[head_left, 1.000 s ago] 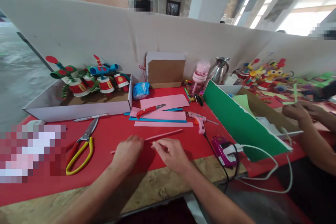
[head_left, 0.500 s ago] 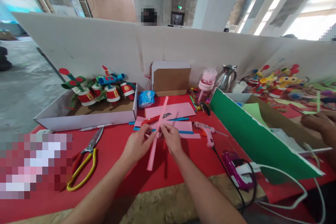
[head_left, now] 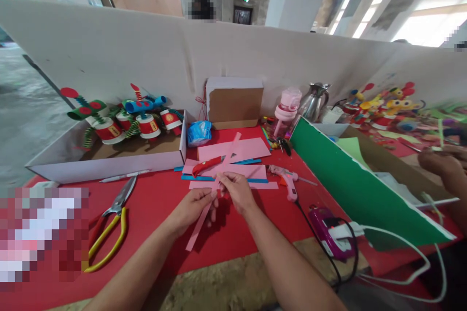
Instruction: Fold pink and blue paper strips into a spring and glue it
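A long pink paper strip (head_left: 199,230) slants up from the lower left to the upper right over the red tabletop. My left hand (head_left: 195,206) pinches it near the middle, thumb on top. Just above, my right hand (head_left: 234,188) grips the same strip between thumb and fingers. Behind the hands lie pink paper sheets (head_left: 251,147), several blue strips (head_left: 257,181) and a utility knife with a red handle (head_left: 205,166). A pink hot glue gun (head_left: 290,182) rests to the right of my right hand.
Shears with red and yellow handles (head_left: 122,233) lie on the left. Behind them a white box (head_left: 109,166) holds paper-cup figures. On the right are a purple power box (head_left: 330,233) with cables and a green-sided box (head_left: 350,189). Another person's hand (head_left: 443,163) is at far right.
My left hand has shifted down along the strip, fingers now more visible below it. The strip has tilted further, its near end moving left. The view has turned slightly.
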Demonstrator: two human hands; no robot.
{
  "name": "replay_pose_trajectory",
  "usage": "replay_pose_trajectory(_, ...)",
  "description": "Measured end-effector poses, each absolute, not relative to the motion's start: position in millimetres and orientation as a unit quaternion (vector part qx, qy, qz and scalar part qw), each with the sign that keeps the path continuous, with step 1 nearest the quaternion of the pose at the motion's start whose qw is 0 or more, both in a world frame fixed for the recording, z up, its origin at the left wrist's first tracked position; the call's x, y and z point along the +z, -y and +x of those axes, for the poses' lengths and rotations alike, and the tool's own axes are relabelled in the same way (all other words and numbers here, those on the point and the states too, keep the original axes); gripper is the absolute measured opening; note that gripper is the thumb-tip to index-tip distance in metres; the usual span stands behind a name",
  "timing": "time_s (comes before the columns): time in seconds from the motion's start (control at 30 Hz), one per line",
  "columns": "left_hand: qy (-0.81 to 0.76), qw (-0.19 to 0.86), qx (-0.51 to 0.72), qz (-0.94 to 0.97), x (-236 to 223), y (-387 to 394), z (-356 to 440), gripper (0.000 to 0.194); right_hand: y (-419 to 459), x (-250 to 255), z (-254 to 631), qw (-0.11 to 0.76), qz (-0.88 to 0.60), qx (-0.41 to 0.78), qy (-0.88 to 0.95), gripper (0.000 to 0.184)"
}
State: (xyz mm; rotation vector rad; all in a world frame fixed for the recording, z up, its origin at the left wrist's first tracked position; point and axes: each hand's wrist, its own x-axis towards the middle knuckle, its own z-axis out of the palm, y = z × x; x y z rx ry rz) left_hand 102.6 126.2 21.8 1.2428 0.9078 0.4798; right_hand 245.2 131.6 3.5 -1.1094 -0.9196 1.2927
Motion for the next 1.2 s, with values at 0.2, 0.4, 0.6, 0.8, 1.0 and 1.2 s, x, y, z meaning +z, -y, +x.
replay_pose_trajectory(0.2,-0.375,0.751,0.098,0.535,31,-123,92,0.042,-139,10,268,0.65,-0.492,0.505,0.284,0.031)
replay_pose_trajectory(0.4,-0.33,0.763,0.045,0.555,33,-124,83,0.038,-143,13,286,0.708,-0.49,0.45,0.237,0.03)
replay_pose_trajectory(0.6,-0.321,0.771,0.026,0.549,28,-128,78,0.039,-146,12,290,0.75,-0.475,0.413,0.203,0.034)
replay_pose_trajectory(0.8,-0.368,0.76,0.112,0.524,27,-128,82,0.037,-138,10,268,0.609,-0.424,0.597,0.304,0.041)
replay_pose_trajectory(1.0,-0.368,0.757,0.144,0.52,23,-126,87,0.031,-132,0,253,0.566,-0.428,0.6,0.369,0.035)
replay_pose_trajectory(1.2,-0.428,0.552,0.133,0.703,34,-141,74,0.028,-141,2,264,0.588,-0.479,0.538,0.368,0.036)
